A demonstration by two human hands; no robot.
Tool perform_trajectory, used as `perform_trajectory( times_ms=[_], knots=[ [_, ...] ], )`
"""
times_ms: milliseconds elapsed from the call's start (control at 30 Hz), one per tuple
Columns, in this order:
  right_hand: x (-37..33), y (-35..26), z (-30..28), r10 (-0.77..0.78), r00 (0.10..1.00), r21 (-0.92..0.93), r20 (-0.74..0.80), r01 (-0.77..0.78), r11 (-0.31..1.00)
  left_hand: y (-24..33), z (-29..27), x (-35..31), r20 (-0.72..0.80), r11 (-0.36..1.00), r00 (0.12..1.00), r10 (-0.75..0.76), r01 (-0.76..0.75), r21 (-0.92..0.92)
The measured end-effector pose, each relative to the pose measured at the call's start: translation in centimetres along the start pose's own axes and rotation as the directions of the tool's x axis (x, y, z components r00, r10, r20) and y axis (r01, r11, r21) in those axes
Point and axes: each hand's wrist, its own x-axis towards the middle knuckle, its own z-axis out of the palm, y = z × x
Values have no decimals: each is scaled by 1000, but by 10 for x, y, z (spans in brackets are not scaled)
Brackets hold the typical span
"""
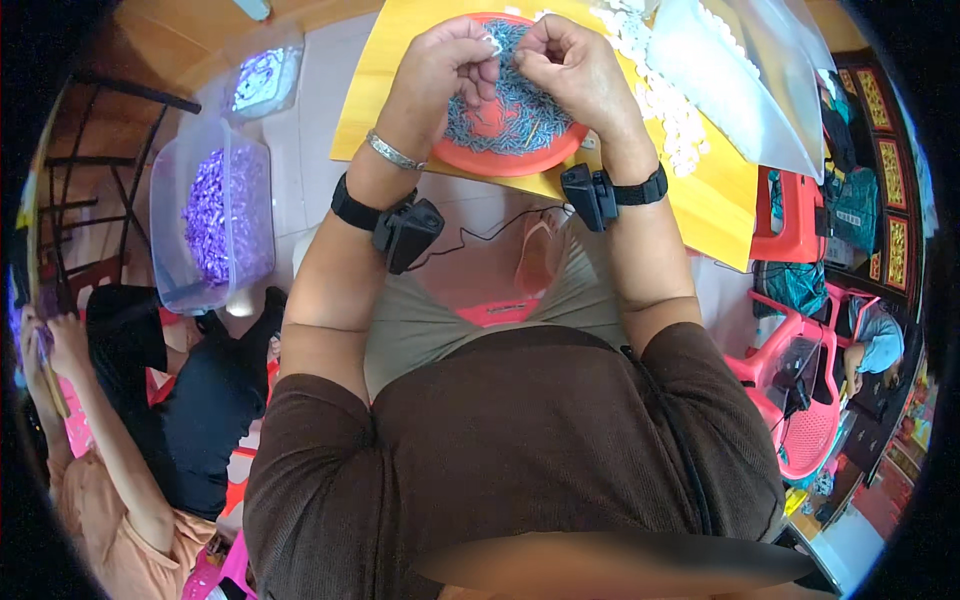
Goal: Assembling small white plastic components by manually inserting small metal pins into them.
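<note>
- Left hand [447, 62] curled at about 12 o'clock of the view, fingertips pinched together on a small white piece [492, 42]
- Right hand [572, 62] just beside it at 1 o'clock, fingers bunched tight at the same spot; whether clamped on a piece of its own, cannot tell
- Both hands held above a round red tray [520, 160] heaped with small grey-blue parts [525, 110], resting on a yellow table [372, 90]
- Loose heap of white pieces [672, 118] spread at 1 o'clock of the tray, partly under a clear plastic bag [740, 80]
- Black strapped devices worn on both wrists, a silver bracelet [392, 152] on the left
- Clear tub of purple pieces [215, 215] set on the floor at 9 o'clock, well apart from the tray
- Another person [120, 480] seated at 8 o'clock
- Pink plastic chair [800, 400] at 4 o'clock
</note>
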Motion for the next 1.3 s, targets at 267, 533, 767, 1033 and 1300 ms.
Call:
perform_trajectory(
  times_ms=[267, 533, 767, 1033, 1300],
  knots=[
    [3, -8, 2, -72, 996, 165, -56, 80, 983, -2, 9, 1, 39, 999, 999, -17, 19, -36],
    [0, -15, -19, 103, 994, 428, 45, -112, 897, 0, 18, -5, -68, 994, 998, 9, -1, 112],
    [0, -18, -20, 126, 991, 385, 49, -135, 913, -2, 24, -4, -103, 937, 986, 130, -88, 337],
    [0, -17, -14, 83, 990, 372, 117, -121, 920, -7, 21, -1, -84, 938, 983, 164, -129, 322],
    [-3, -21, -15, 87, 989, 216, 118, -111, 970, -11, 19, -2, -82, 910, 986, 146, -101, 403]
  ],
)
